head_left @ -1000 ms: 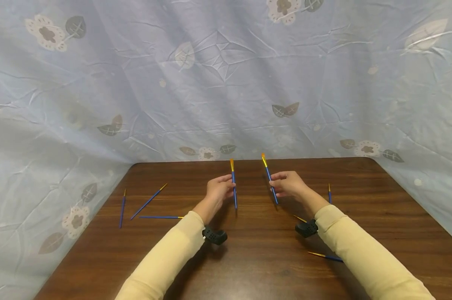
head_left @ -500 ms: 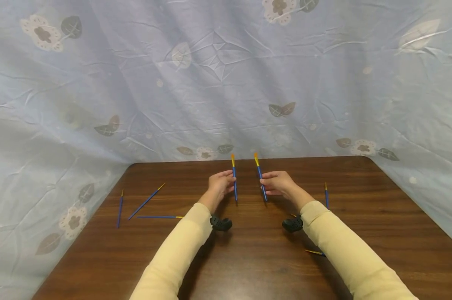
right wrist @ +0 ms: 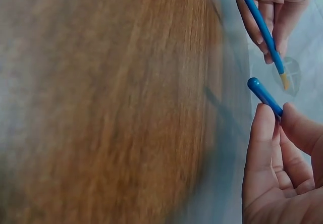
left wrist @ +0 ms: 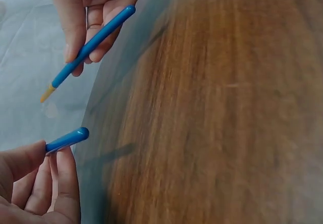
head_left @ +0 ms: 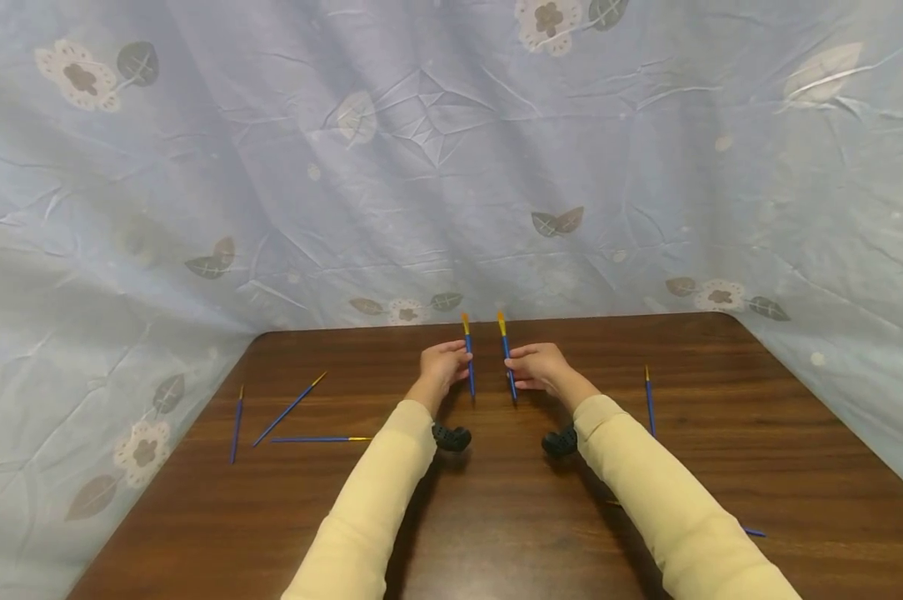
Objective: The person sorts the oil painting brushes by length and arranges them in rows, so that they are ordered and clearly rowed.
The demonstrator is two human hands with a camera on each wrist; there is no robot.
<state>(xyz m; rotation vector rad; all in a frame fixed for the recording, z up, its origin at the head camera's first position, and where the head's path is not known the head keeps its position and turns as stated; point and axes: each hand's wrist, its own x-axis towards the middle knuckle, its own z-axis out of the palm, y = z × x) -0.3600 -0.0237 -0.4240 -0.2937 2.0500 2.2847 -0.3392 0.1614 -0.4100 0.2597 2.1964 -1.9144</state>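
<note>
Near the table's far edge, the left hand (head_left: 441,367) pinches a blue paintbrush (head_left: 470,367) with its yellow-orange tip pointing up and away. Just to its right the right hand (head_left: 539,367) pinches a second blue paintbrush (head_left: 509,371), tip also up. The two brushes stand nearly parallel, apart from each other. In the left wrist view, the left thumb and fingers pinch the blue handle (left wrist: 68,140), its rounded end toward the camera. The right wrist view has the right hand (right wrist: 285,168) pinching its handle (right wrist: 265,97) between thumb and fingertips.
On the brown table (head_left: 481,517) lie three thin blue brushes at the left: one upright (head_left: 237,425), one slanted (head_left: 290,408), one sideways (head_left: 312,439). Another brush (head_left: 650,404) lies at the right; others are partly under the right sleeve (head_left: 661,483). A patterned curtain (head_left: 436,208) hangs behind.
The right hand and its brush have moved left, closer to the left hand's brush, and the brush is more upright. The left hand has shifted only slightly. Both brushes remain held.
</note>
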